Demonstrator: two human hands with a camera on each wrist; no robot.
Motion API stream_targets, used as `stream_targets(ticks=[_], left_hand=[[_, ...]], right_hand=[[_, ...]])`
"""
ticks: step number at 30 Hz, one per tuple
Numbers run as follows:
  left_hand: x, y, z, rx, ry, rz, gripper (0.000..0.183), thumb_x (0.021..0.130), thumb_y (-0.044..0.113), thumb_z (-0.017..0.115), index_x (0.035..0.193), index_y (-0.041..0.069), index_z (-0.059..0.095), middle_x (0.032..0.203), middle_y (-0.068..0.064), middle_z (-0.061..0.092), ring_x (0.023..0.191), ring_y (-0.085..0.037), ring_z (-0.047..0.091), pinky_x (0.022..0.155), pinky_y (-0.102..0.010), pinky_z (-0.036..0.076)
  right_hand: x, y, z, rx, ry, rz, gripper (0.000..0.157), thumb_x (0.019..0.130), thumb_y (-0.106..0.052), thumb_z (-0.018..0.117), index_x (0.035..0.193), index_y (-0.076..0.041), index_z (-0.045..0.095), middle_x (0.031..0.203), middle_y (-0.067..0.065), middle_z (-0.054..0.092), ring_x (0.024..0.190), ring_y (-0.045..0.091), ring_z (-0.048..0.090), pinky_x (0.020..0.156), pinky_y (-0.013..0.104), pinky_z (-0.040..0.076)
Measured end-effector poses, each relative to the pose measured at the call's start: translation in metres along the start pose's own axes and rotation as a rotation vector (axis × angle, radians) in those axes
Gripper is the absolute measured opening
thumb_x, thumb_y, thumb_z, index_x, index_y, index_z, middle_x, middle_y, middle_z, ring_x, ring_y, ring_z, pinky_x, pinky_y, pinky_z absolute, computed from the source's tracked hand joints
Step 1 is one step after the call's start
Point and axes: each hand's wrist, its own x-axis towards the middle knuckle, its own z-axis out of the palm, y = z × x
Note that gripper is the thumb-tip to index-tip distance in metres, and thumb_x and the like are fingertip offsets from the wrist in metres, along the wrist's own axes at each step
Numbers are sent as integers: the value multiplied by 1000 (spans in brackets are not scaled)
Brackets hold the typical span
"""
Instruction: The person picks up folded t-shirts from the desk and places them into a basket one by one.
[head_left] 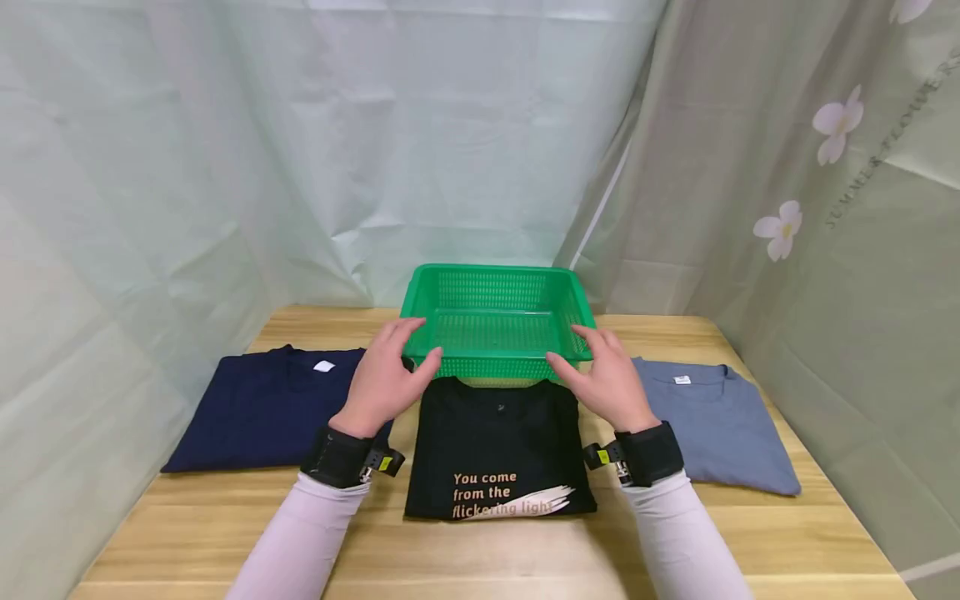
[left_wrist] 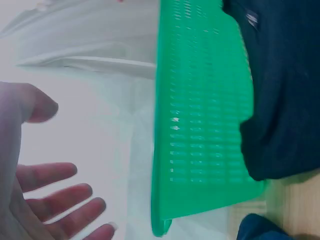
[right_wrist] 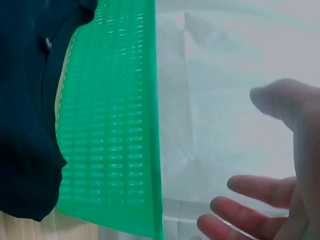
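Observation:
A green plastic basket with slotted sides stands at the back middle of the table, with nothing seen inside. In front of it lies a folded black T-shirt with printed lettering. My left hand hovers near the basket's front left corner, fingers spread and holding nothing. Near the front right corner, my right hand is raised with fingers apart, also holding nothing. Both wrist views show the hands above the level of the basket's rim, apart from it. The shirt's collar edge faces the basket.
A folded navy T-shirt lies to the left, partly behind the left hand. On the right is a folded grey-blue T-shirt. The wooden table is bounded behind and at the sides by pale curtains.

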Motion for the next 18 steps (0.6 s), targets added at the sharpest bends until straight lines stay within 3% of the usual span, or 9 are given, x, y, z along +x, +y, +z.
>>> stream_targets(ticks=[6, 13, 18], left_hand=[[-8, -5, -8, -178, -17, -98, 50, 108, 28, 69, 152, 4, 62, 146, -22, 62, 128, -41, 64, 104, -58, 57], [-20, -11, -12, -201, -60, -173, 47, 108, 29, 69, 149, 6, 65, 144, -18, 64, 122, -32, 71, 95, -42, 61], [-25, -14, -12, -197, -112, -277, 46, 108, 31, 68, 147, 6, 66, 140, -16, 70, 117, -30, 72, 97, -40, 58]], right_hand=[[-8, 2, -5, 117, -21, 90, 70, 105, -48, 72, 158, -6, 56, 148, 22, 60, 131, 42, 63, 101, 58, 57], [-18, 9, -12, 162, -40, 145, 65, 107, -47, 69, 155, -6, 58, 150, 22, 62, 132, 42, 65, 104, 58, 58], [-23, 17, -16, 147, -58, 199, 65, 108, -50, 67, 152, -3, 60, 148, 23, 65, 130, 41, 69, 103, 57, 59]])
